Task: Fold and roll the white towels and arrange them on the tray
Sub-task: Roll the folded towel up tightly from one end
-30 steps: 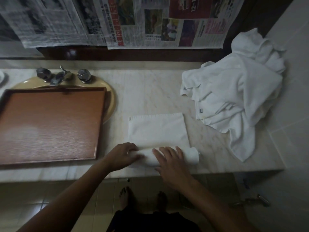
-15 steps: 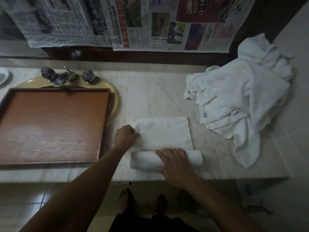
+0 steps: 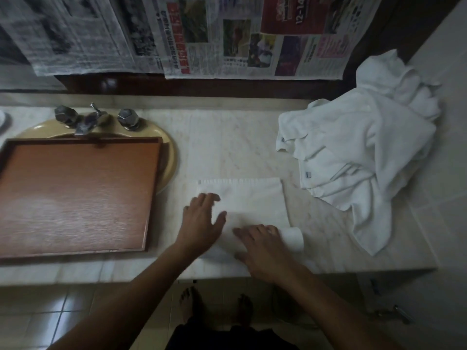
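One white towel [image 3: 242, 198] lies partly rolled at the front edge of the desk [image 3: 227, 147], between the tray [image 3: 75, 198] and a heap of loose towels [image 3: 353, 160]. The roll's long axis runs left to right, parallel to that edge. Its flat part extends toward the wall. Both grips are slack: the left hand [image 3: 202, 221] is spread flat on the towel's left side, and the right hand [image 3: 262, 246] lies straight-fingered on the roll. Bare desk lies beyond the far hem.
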`<state>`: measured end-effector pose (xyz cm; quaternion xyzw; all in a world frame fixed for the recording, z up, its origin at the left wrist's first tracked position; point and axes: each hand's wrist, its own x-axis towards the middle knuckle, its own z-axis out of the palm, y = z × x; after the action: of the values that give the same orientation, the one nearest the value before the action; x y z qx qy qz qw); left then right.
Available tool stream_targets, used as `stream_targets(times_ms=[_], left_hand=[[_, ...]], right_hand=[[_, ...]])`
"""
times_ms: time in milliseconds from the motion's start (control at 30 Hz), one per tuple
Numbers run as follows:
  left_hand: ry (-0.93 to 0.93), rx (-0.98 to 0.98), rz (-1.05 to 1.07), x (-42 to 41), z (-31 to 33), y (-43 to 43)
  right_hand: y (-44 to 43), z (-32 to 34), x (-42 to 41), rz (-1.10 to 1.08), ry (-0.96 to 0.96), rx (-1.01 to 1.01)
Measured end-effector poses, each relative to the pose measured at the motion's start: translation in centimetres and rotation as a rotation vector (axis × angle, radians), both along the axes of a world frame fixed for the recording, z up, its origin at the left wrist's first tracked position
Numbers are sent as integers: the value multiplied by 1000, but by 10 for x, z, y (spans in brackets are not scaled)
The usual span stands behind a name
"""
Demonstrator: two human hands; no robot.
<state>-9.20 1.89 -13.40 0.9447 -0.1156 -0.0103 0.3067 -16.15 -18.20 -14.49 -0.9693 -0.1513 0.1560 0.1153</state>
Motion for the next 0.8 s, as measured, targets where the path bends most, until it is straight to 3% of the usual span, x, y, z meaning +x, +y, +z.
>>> stream_targets(times_ms=[167, 333, 500, 800], left_hand=[[-91, 198, -269, -62, 3, -7], [-104, 510, -323, -63, -32, -5], [-77, 559, -306, -41, -38, -1], [84, 514, -414, 12, -29, 6]], right_hand=[[0, 0, 24, -16, 80, 5], [-4, 7, 40, -99, 45, 76], [-22, 1, 1, -140, -237, -64], [-45, 4, 59, 107, -27, -285]])
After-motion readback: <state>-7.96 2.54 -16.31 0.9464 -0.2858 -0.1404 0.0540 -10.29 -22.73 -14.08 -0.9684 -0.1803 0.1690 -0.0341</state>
